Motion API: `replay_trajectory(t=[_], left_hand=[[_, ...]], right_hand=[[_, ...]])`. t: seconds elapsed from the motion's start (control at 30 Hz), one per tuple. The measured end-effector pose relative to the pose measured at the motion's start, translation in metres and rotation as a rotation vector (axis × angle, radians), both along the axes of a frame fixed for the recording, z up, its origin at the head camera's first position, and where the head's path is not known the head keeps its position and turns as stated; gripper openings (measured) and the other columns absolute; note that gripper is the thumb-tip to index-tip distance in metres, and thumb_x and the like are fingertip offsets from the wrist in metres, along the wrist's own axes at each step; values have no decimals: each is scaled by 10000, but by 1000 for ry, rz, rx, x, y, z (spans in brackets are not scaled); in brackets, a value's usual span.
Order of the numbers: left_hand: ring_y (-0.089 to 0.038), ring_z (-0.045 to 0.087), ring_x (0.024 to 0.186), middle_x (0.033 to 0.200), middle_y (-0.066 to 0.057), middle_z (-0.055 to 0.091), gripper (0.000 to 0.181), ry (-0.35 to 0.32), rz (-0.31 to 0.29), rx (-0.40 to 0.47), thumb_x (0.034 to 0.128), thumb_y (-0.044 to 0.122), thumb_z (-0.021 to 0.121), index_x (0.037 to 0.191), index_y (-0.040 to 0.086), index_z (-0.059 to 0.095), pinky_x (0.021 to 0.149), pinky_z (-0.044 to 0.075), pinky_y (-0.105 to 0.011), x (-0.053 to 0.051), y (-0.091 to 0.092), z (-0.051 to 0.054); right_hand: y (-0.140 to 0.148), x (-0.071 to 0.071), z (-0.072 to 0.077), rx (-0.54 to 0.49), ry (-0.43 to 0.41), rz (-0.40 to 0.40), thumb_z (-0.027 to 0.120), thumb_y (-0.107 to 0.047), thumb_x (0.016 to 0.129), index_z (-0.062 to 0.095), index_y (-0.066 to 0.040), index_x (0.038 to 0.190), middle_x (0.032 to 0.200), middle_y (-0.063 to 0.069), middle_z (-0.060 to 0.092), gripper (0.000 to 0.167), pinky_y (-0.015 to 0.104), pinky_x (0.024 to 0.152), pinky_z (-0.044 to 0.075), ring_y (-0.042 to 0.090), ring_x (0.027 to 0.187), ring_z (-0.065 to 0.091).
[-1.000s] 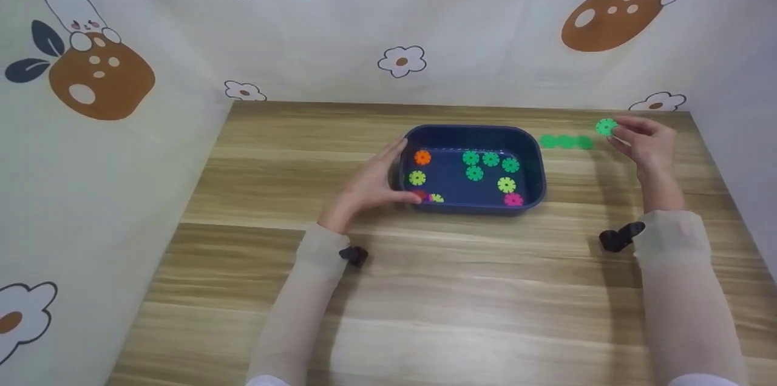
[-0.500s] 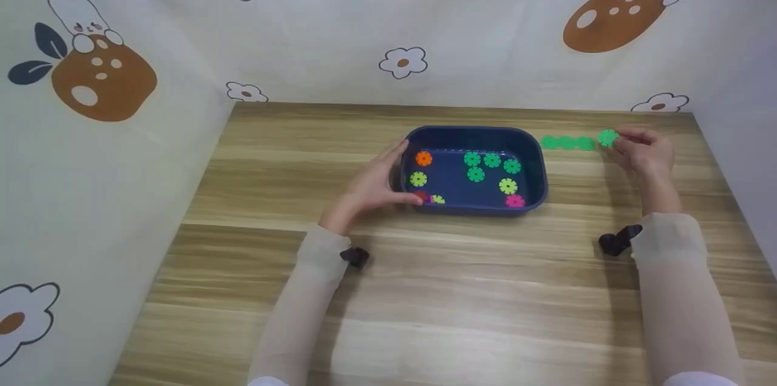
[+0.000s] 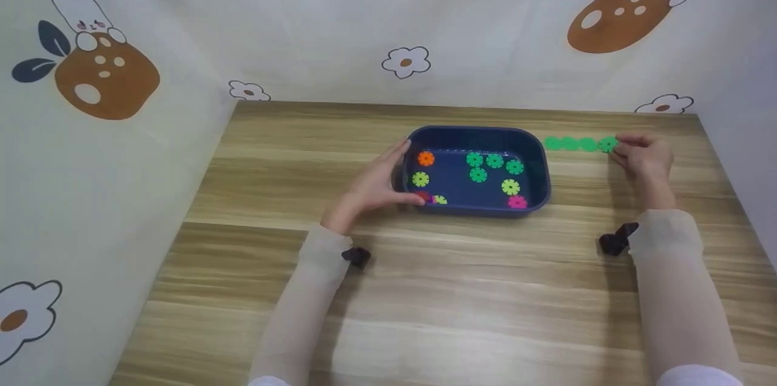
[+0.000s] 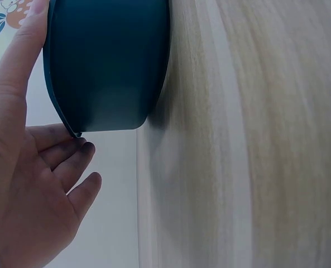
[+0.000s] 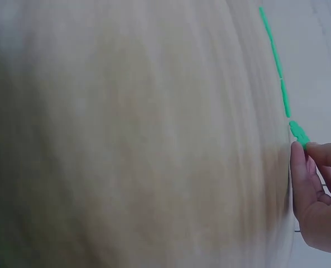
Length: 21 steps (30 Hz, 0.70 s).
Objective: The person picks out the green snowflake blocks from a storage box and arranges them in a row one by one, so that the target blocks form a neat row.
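Note:
My right hand (image 3: 648,158) pinches a green notched building disc (image 3: 607,144) between thumb and fingertips, at the right end of a row of several green discs (image 3: 569,144) lying flat on the table. In the right wrist view that held disc (image 5: 299,134) is tilted, close to the end of the row. My left hand (image 3: 376,181) grips the left end of a dark blue plastic box (image 3: 473,213), thumb over the near rim and fingers at the far corner. Inside the box lie several green discs (image 3: 478,175), plus yellow (image 3: 510,187), pink (image 3: 517,202) and orange (image 3: 426,158) ones.
A wood-grain table (image 3: 425,289) carries everything. Behind it and to the left hangs a pale printed cloth (image 3: 322,28), which meets the table's back edge just beyond the row. Each wrist wears a small black camera (image 3: 358,257).
My right hand has lowered the green disc from above the table to the right end of the row, moving slightly left at the last. The left hand stays on the box.

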<state>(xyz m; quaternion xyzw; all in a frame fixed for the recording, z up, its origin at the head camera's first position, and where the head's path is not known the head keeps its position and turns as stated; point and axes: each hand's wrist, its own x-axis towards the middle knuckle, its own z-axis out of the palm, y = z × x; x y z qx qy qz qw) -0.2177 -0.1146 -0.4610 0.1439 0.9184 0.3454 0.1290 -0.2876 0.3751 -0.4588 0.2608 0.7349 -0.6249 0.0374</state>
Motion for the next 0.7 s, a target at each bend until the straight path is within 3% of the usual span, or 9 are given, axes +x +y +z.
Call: replay_trajectory(t=[0.13, 0.3, 0.5, 0.7], left_hand=[[-254, 194, 1552, 1695, -34, 140, 1214, 15, -13, 2, 686, 583, 850, 1614, 242, 145, 1253, 228, -497, 0, 0, 1], [-261, 205, 1549, 1695, -41, 141, 1211, 24, -23, 8, 691, 569, 854, 1614, 232, 146, 1250, 236, -495, -1, 1, 1], [-255, 192, 1553, 1698, -28, 124, 1203, 3, -12, 11, 698, 554, 856, 1614, 260, 133, 1255, 224, -492, 0, 1, 2], [-258, 181, 1556, 1699, -33, 119, 1199, -10, -8, 31, 704, 537, 859, 1614, 260, 130, 1256, 218, -494, 1, 1, 2]], right_hand=[[-1, -1, -2, 97, -14, 18, 625, -33, 948, 707, -136, 1057, 753, -188, 614, 172, 117, 733, 574, -79, 703, 639], [0, 0, -2, 180, -52, 28, 637, -82, 949, 707, -168, 1082, 820, -189, 573, 173, 92, 730, 556, -99, 738, 619], [0, 2, 0, 156, -74, 30, 613, -113, 972, 673, -156, 1168, 877, -182, 581, 209, 96, 793, 553, -86, 805, 628], [1, 7, 4, 77, -34, 19, 633, -100, 960, 694, -143, 1080, 823, -180, 627, 142, 107, 783, 563, -68, 779, 649]])
